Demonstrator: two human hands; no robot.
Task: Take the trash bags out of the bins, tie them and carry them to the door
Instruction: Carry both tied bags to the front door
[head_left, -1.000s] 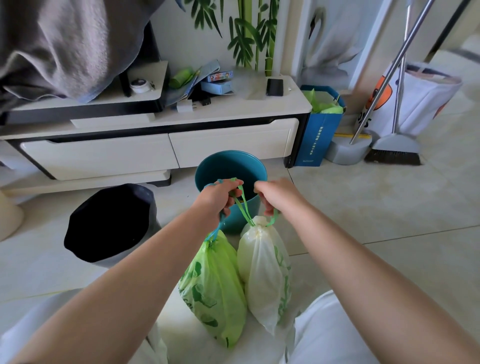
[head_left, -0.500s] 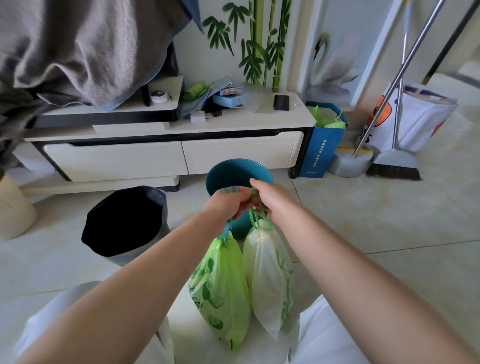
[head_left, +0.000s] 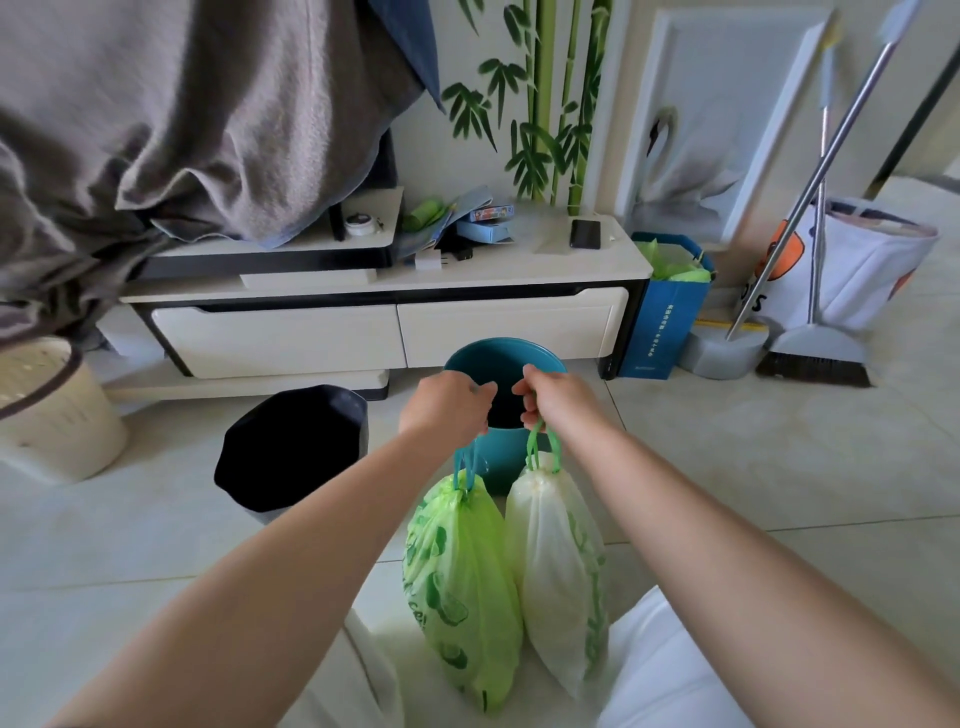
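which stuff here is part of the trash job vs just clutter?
Job: green bag in left hand; white bag in right hand; teal bin; black bin.
Clutter: broom, phone, blue paper bag, grey blanket.

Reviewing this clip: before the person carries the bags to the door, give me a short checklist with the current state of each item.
1. Left hand grips the bright green printed trash bag by its drawstring: ok.
2. Right hand grips the pale translucent trash bag by its green drawstring: ok.
3. Both bag necks cinched shut: ok.
4. Knots tied: cannot tell.
5. Round teal bin emptied of its bag: ok.
6. Dark soft-sided bin emptied: cannot tell, its inside is too dark.
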